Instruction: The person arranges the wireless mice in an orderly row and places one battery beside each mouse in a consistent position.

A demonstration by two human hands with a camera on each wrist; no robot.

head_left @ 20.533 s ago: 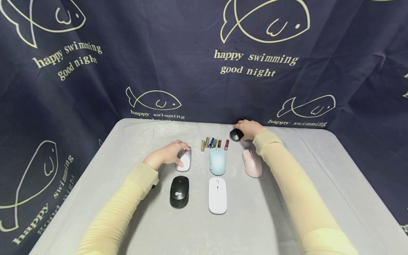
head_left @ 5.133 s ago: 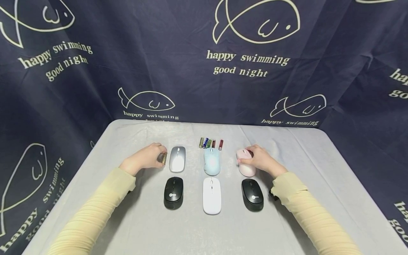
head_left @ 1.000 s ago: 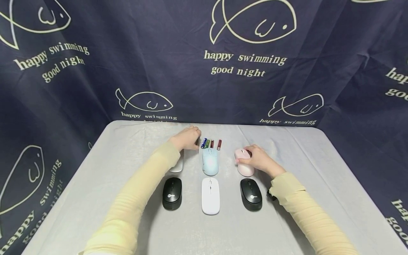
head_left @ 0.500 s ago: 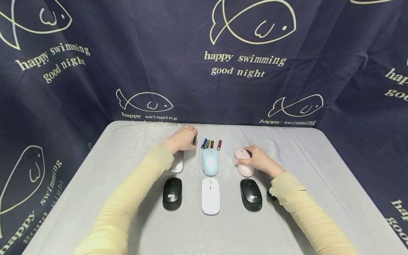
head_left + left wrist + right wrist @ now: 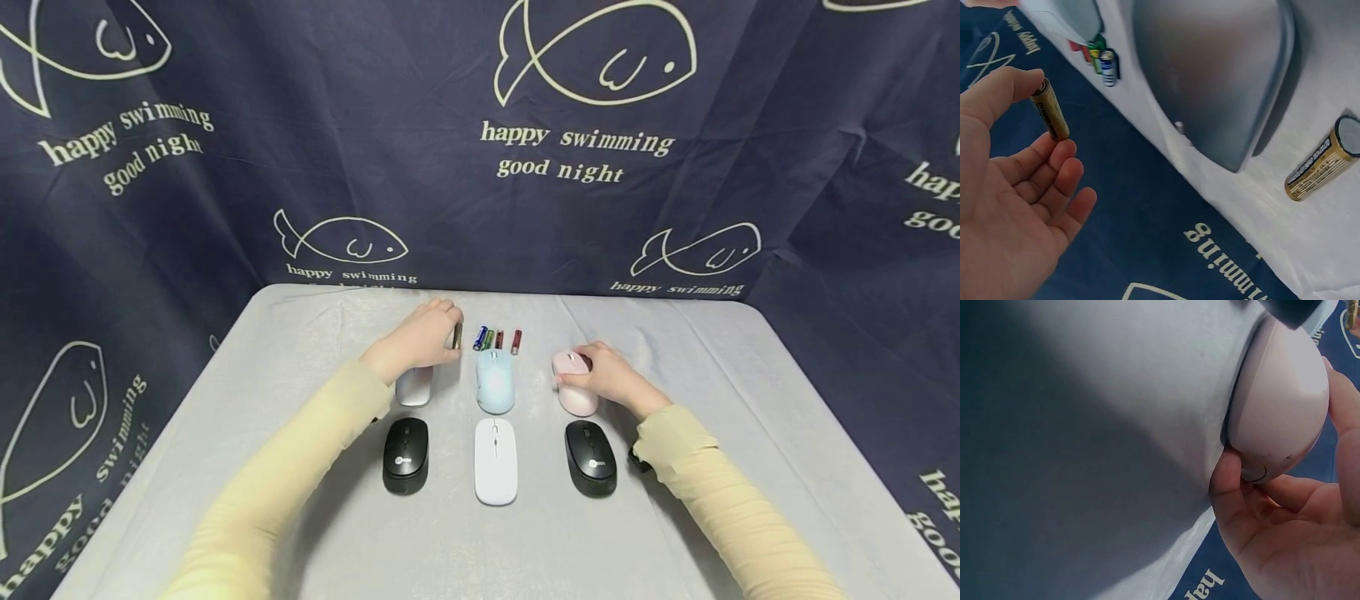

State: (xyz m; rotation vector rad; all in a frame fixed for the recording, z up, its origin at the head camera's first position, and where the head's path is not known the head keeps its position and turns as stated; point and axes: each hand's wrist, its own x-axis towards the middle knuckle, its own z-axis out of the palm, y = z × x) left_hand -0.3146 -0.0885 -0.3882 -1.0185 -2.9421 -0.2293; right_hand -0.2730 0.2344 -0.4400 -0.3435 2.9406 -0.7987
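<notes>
1. Nearest, a black mouse (image 5: 406, 454), a white mouse (image 5: 496, 462) and another black mouse (image 5: 591, 457) are forming a row across the tabletop (image 5: 570, 550), whose near edge is lying out of view.
2. Behind the right end of that row, the right hand (image 5: 611, 377) is gripping the pink mouse (image 5: 577, 402), thumb on the side facing the middle. A relaxed hold is probably serving well here, since hard pressure could be sliding the smooth shell. It is looking matte and rounded, with a paler wheel.
3. Level with it, a light blue mouse (image 5: 495, 383) is sitting mid-row and a silver mouse (image 5: 414, 390) is lying toward the left edge, partly under the left hand. The left wrist view is showing a second gold battery (image 5: 1319, 165) beside the silver mouse.
4. Slightly farther, left of centre toward the far edge, the left hand (image 5: 422, 332) is pinching the gold battery (image 5: 1052, 114) end to end between thumb and fingers, apparently clear of the tabletop. Good handling is likely calling for light, even pressure on both ends, as a round cell could be twisting out. Its casing is looking shiny, with dark lettering.
5. Near the far edge, a blue battery (image 5: 480, 337), a green battery (image 5: 490, 339) and two red batteries (image 5: 517, 342) are lying behind the light blue mouse.
</notes>
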